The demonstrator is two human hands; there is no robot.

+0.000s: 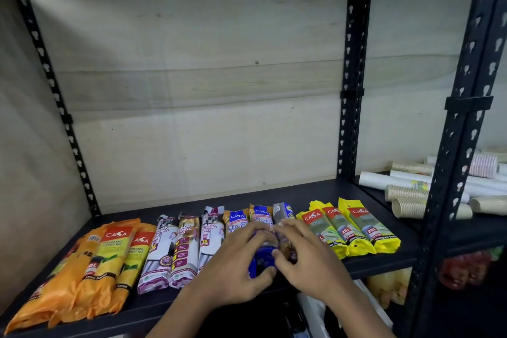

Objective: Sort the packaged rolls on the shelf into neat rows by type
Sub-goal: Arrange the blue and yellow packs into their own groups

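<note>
Packaged rolls lie in a row across the black shelf (315, 195). From the left come orange packs (90, 269), white draw-string packs (186, 247), blue single-handle packs (262, 217) and yellow-green packs (354, 230). My left hand (236, 266) grips the middle blue pack at its near end. My right hand (304, 252) rests on the rightmost blue pack (284, 211), fingers curled over it and touching the left hand's pack. Both hands hide the near halves of the blue packs.
Black perforated uprights (352, 90) stand behind and to the right. The neighbouring bay at right holds stacks of paper cups and white rolls (406, 195). A bare strip of shelf runs behind the packs. More packaged goods sit on the lower shelf (466, 269) at right.
</note>
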